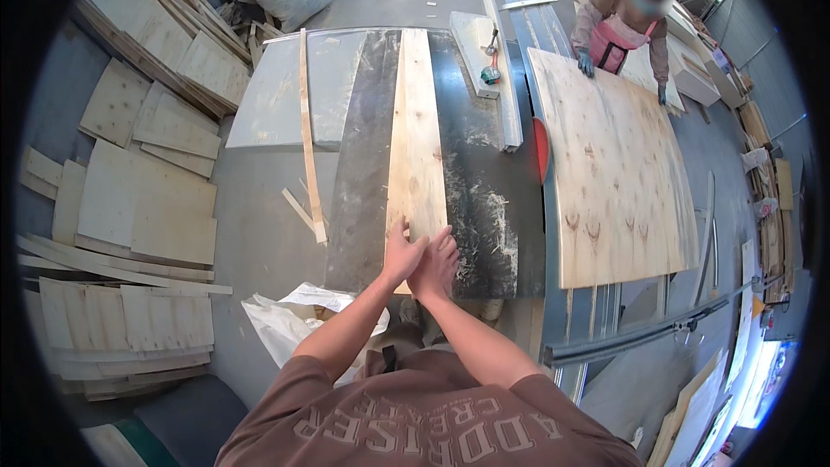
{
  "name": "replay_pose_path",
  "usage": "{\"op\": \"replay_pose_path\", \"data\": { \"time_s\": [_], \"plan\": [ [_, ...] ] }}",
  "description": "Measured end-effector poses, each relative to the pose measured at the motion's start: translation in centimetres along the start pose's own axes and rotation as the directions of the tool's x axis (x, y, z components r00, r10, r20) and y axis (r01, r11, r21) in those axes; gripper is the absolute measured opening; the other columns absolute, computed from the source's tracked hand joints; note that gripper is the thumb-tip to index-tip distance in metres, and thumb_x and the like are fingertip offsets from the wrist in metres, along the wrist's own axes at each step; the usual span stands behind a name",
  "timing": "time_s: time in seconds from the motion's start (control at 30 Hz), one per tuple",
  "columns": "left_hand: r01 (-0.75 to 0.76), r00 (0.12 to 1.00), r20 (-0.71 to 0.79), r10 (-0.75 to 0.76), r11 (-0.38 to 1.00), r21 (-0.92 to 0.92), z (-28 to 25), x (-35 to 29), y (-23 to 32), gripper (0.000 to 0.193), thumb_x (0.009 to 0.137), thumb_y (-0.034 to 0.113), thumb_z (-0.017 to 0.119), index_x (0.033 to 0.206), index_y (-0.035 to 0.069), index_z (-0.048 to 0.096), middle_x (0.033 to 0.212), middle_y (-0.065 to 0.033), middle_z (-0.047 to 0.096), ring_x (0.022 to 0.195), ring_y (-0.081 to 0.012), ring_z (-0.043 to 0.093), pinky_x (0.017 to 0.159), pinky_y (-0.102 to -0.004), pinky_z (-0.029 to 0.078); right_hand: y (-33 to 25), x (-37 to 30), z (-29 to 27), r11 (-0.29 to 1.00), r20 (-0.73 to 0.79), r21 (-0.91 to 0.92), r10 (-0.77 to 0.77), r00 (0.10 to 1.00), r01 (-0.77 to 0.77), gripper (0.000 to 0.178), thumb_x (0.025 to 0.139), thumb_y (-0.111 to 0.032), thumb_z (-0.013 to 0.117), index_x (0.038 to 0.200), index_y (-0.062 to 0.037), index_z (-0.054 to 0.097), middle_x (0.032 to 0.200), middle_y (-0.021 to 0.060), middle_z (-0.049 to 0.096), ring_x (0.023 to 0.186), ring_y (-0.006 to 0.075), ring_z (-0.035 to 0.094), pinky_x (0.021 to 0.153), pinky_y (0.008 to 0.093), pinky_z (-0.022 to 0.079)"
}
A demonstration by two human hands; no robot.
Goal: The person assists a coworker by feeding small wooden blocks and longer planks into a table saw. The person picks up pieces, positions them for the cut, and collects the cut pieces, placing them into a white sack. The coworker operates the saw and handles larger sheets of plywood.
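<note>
A long pale plywood strip (413, 130) lies lengthwise on the dark, dusty table (363, 182). Over its near end my two hands are close together, wrists almost crossing. My left hand (400, 255) rests at the strip's left side, with thumb and forefinger apart. Beside it, my right hand (435, 270) is above the right edge, its fingers slightly bent and parted. Neither hand visibly wraps round anything; the undersides of both are hidden. A narrow wood batten (308, 134) lies to the left, extending past the table's near side.
On the right, a gloved co-worker (618, 30) touches a large plywood sheet (609, 173) beside a red round guard (541, 149). A metal fence (501, 78) carries a tool (491, 75). Plywood offcuts (147, 199) pile up left; a white plastic bag (281, 324) lies near my legs.
</note>
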State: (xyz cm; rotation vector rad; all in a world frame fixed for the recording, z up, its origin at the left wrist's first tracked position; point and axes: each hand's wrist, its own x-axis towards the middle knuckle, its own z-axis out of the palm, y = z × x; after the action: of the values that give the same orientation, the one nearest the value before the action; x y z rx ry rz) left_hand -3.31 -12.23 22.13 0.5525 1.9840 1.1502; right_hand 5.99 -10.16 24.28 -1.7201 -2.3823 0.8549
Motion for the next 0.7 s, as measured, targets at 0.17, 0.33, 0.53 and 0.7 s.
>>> {"op": "replay_pose_path", "data": {
  "time_s": [0.17, 0.33, 0.53, 0.7],
  "plan": [
    [-0.138, 0.978, -0.109, 0.175, 0.949, 0.283, -1.3, 2.0, -0.3, 0.068, 0.084, 0.028, 0.073, 0.135, -0.011, 0.049, 0.125, -0.0340, 0.064, 0.115, -0.0456, 0.066, 0.100, -0.0478, 0.053, -1.5, 1.5, 1.0, 0.998, 0.087, 0.011, -0.065, 0.994, 0.064, 0.086, 0.093, -0.030, 0.067, 0.156, 0.0106, 0.024, 0.147, 0.0254, 0.043, 0.129, 0.0410, 0.050, 0.106, 0.0506, 0.044],
    [0.069, 0.986, -0.160, 0.037, 0.790, 0.609, -1.8, 1.5, -4.3, 0.078, 0.082, 0.033, 0.074, 0.144, -0.004, 0.044, 0.144, -0.0283, 0.054, 0.129, -0.0481, 0.054, 0.107, -0.0511, 0.049, 1.3, 1.6, 3.3, 0.996, 0.267, 0.039, -0.090, 0.959, 0.082, 0.070, 0.093, -0.023, 0.065, 0.150, 0.0079, 0.037, 0.141, 0.0238, 0.052, 0.129, 0.0422, 0.053, 0.104, 0.0557, 0.045],
    [0.188, 0.973, -0.225, -0.042, 0.710, 0.679, 0.2, -1.7, -3.9, 0.111, 0.077, 0.048, 0.083, 0.158, -0.003, 0.026, 0.155, -0.0220, 0.043, 0.134, -0.0445, 0.049, 0.106, -0.0529, 0.049, 4.9, 0.7, 5.1, 0.959, 0.377, 0.273, -0.176, 0.909, 0.072, 0.044, 0.094, -0.009, 0.056, 0.136, 0.0024, 0.053, 0.132, 0.0258, 0.058, 0.123, 0.0448, 0.057, 0.103, 0.0537, 0.048],
    [0.271, 0.952, -0.295, -0.081, 0.668, 0.693, 0.5, -2.3, -3.3, 0.105, 0.074, 0.046, 0.087, 0.148, -0.004, 0.033, 0.142, -0.0216, 0.052, 0.128, -0.0427, 0.055, 0.101, -0.0520, 0.053, 5.7, 0.5, 5.8, 0.906, 0.295, 0.411, -0.239, 0.925, 0.103, 0.040, 0.092, -0.003, 0.052, 0.132, 0.0030, 0.058, 0.129, 0.0254, 0.060, 0.121, 0.0433, 0.058, 0.104, 0.0501, 0.048]
  ]
}}
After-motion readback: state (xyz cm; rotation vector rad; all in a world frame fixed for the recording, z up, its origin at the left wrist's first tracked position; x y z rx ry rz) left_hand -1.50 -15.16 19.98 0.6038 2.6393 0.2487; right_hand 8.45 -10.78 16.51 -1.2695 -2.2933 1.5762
